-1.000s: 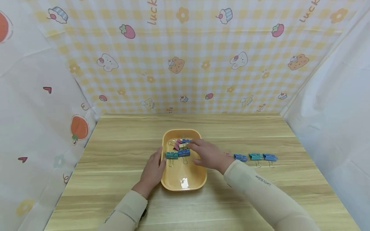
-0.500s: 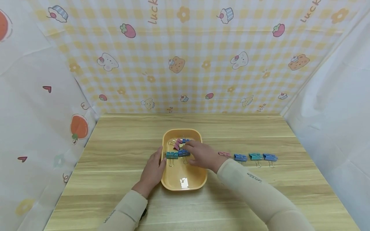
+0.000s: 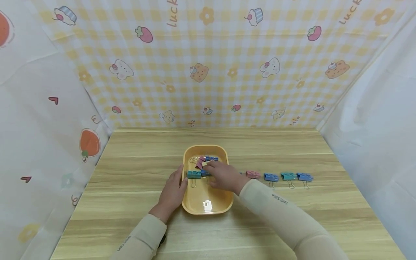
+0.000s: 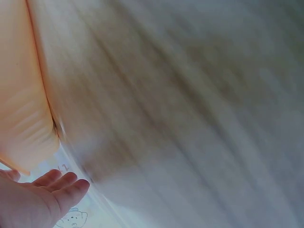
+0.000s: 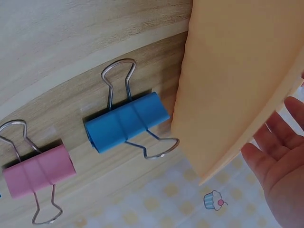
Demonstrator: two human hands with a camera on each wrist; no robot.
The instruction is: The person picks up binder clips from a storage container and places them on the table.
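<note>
My left hand [image 3: 172,193] rests along the left wall of a yellow tray [image 3: 208,213], thumb at the rim. In the left wrist view its fingers [image 4: 71,192] are extended next to the tray's outer side. My right hand [image 3: 224,177] reaches over the right rim into the tray. Its fingertips lie at a yellow binder clip [image 3: 206,164], and the thumb stays apart below them. Between them sits a blue binder clip [image 3: 203,173], mostly covered by the hand. Nearby in the tray are a teal binder clip [image 3: 194,175], a pink one [image 3: 199,164] and another blue one [image 3: 212,158].
Right of the tray, binder clips lie in a row: pink [image 3: 252,174], blue [image 3: 271,177], teal [image 3: 288,176] and blue [image 3: 304,176]. The right wrist view shows another blue clip [image 5: 126,121] close beside the tray. A checked cloth [image 3: 221,90] hangs behind the wooden table [image 3: 139,151].
My right hand has moved left and further over the tray, covering more of the nearer blue clip. More of the row on the table shows. The left hand and tray have stayed put.
</note>
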